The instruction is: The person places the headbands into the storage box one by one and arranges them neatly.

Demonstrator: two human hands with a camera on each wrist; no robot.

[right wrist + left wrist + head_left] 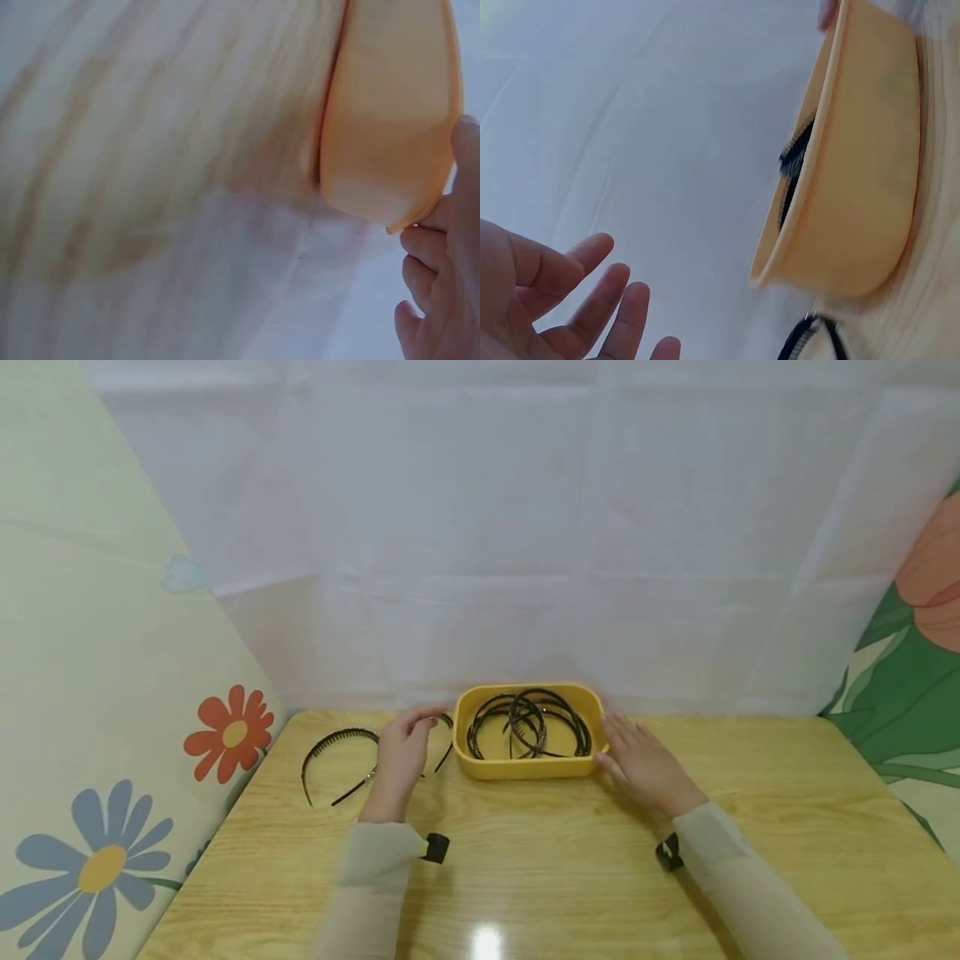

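A yellow box (525, 768) stands on the table with several black headbands (582, 739) inside. My right hand (641, 762) rests against the box's right end, its thumb by the near corner; the right wrist view shows fingers (424, 246) touching the rim. Left of the box is my left hand (402, 760), holding nothing; its fingers (626, 319) look relaxed and spread in the left wrist view. A toothed black headband (341, 734) lies on the table to the left of that hand. Another headband (450, 750), partly hidden by the hand, lies beside the box.
The wooden table (540, 860) reaches back to a white sheet (465, 527) hanging close behind the box. Flower-patterned panels flank it, one on the left (112, 652) and one on the right (915, 710).
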